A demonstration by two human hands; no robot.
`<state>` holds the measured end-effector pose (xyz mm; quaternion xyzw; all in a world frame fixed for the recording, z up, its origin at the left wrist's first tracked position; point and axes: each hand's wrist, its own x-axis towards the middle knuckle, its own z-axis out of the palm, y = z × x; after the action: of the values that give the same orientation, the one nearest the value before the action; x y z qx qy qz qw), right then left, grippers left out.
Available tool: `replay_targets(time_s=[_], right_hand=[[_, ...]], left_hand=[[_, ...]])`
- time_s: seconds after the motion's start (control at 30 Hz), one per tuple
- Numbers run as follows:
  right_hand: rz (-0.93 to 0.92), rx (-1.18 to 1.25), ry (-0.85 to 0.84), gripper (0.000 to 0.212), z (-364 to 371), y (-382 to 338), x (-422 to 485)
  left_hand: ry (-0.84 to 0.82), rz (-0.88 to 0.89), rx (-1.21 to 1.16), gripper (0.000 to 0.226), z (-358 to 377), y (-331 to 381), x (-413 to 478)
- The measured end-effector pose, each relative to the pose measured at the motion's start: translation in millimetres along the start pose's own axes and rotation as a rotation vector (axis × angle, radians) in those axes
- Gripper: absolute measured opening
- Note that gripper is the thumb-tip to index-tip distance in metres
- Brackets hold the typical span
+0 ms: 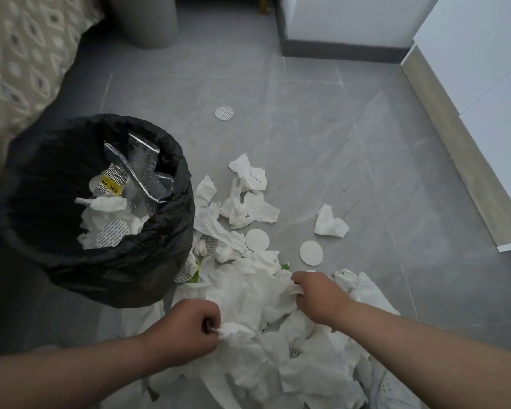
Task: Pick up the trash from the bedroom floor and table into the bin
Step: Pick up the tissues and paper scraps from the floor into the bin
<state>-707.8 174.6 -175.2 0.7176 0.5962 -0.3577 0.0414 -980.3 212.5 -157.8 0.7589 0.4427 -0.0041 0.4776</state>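
Observation:
A bin lined with a black bag (160,261) stands at the left, holding foil wrappers, tissues and a round seal. A big heap of crumpled white tissues (248,293) covers the floor in front of me. My left hand (186,332) is closed on a tissue at the heap's near left edge. Further right, my right hand (316,296) pinches another tissue in the heap. Loose tissues (248,199), a lone tissue (329,222) and two white round discs (311,252) lie beyond. A round patterned seal (224,113) sits farther off on the tiles.
A bed with a patterned cover (21,63) runs along the left. A grey cylindrical container (148,22) stands at the top. White cabinets (484,84) with a wooden plinth line the right side. Grey floor tiles (351,137) lie between.

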Motion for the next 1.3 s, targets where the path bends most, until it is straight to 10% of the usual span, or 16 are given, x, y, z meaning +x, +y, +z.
replay_targets(time_s=[0.47, 0.93, 1.17, 1.3], right_hand=[[-0.045, 0.170, 0.102, 0.011, -84, -30, -25], [-0.048, 0.127, 0.125, 0.036, -79, -55, -9], [0.001, 0.139, 0.107, 0.031, -84, -60, -14], [0.009, 0.129, 0.142, 0.023, -95, -67, -16]], left_hand=[[0.378, -0.057, -0.527, 0.017, -122, 77, -46], [0.948, -0.309, -0.326, 0.012, -236, -14, -12], [0.571, -0.426, 0.305, 0.002, -226, -40, 9], [0.407, -0.398, 0.319, 0.037, -221, -33, 15]])
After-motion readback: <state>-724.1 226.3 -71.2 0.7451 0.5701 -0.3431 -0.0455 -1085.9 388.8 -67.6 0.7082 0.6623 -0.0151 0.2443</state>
